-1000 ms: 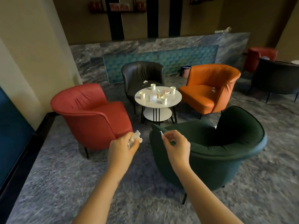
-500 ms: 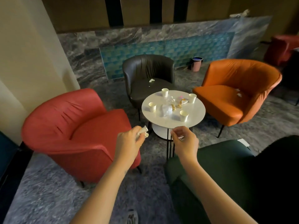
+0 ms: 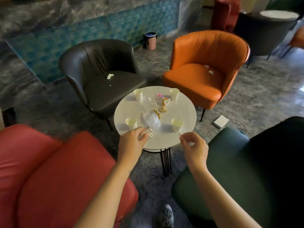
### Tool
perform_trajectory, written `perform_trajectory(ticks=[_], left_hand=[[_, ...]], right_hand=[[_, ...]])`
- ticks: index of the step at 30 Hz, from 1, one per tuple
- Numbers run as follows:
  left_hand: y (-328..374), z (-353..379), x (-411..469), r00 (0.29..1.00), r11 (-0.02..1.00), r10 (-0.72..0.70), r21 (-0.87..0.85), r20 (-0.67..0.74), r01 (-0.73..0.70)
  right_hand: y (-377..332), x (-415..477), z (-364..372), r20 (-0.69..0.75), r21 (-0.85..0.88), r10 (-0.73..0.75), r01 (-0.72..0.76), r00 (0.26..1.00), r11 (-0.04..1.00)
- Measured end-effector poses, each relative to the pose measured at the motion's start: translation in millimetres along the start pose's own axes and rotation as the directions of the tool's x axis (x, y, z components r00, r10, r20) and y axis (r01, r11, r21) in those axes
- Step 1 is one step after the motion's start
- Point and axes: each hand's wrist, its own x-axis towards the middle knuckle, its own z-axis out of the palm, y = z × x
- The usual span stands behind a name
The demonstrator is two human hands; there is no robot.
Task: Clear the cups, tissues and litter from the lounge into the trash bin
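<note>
My left hand [image 3: 133, 139] grips a crumpled white tissue [image 3: 146, 131] at the near left edge of the round white table [image 3: 184, 109]. My right hand [image 3: 193, 145] pinches a small white scrap at the table's near right edge. Several paper cups stand on the table, among them one near left [image 3: 131, 123], one near right [image 3: 177, 124] and one far right [image 3: 174, 93]. Clear plastic wrap [image 3: 150, 120] and orange peel-like litter [image 3: 160, 110] lie in the middle. White tissue bits lie on the black chair seat [image 3: 109, 76] and the orange chair seat [image 3: 209, 69]. A pink trash bin [image 3: 150, 40] stands by the far wall.
A red armchair [image 3: 49, 170] is at my left and a green armchair [image 3: 246, 170] at my right, with a narrow gap between them where my shoe [image 3: 166, 216] stands. A small white box [image 3: 221, 121] lies on the carpet right of the table.
I have stepped closer, so the table now lies right under my hands. Both hands keep hold of their white scraps and now hover over the table's near edge.
</note>
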Motion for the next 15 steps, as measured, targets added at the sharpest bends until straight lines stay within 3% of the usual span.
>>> perform_trajectory(ticks=[5,15], left_hand=[[-32.6,54.6,65.7,0.994,0.999,0.012,-0.054,0.113,-0.006],[-83.8,206.9,144.1,0.942,0.989,-0.113,-0.053,0.315,0.137]], right_hand=[[27.4,67.6,42.1,-0.038,-0.017,0.09,-0.091,0.995,0.996],[117.5,202.1,115.9,-0.107,-0.145,0.181,-0.195,0.978,0.97]])
